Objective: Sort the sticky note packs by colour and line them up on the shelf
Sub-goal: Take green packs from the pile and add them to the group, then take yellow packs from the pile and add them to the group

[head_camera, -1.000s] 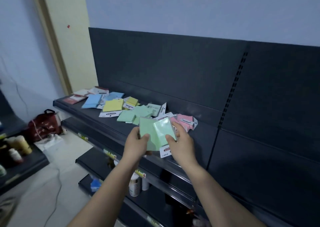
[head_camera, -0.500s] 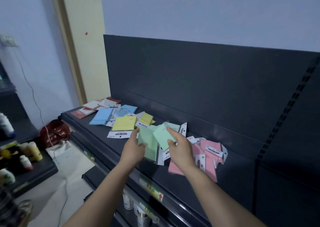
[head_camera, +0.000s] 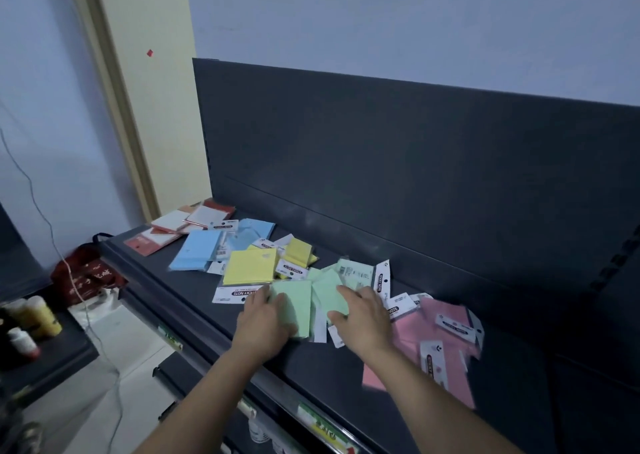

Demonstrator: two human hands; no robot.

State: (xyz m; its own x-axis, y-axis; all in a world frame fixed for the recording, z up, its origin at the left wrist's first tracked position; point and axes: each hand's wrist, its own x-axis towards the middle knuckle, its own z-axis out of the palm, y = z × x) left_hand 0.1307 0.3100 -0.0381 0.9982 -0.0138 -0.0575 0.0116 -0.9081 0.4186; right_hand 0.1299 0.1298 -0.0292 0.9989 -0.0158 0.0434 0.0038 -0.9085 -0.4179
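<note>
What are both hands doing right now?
Left hand: on the left green pack; gripping or just pressing, cannot tell.
Right hand: open, pressing flat on the right green pack.

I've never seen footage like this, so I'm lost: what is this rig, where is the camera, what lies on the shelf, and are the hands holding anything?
No machine: a person's two bare hands, filmed by one camera worn on their head, looking down. On the shelf lie sticky notes in colour groups: blue packs and yellow packs to the left, green packs in the middle, pink packs to the right. The left hand and right hand each lie on green packs; whether they grip or press is unclear.
</note>
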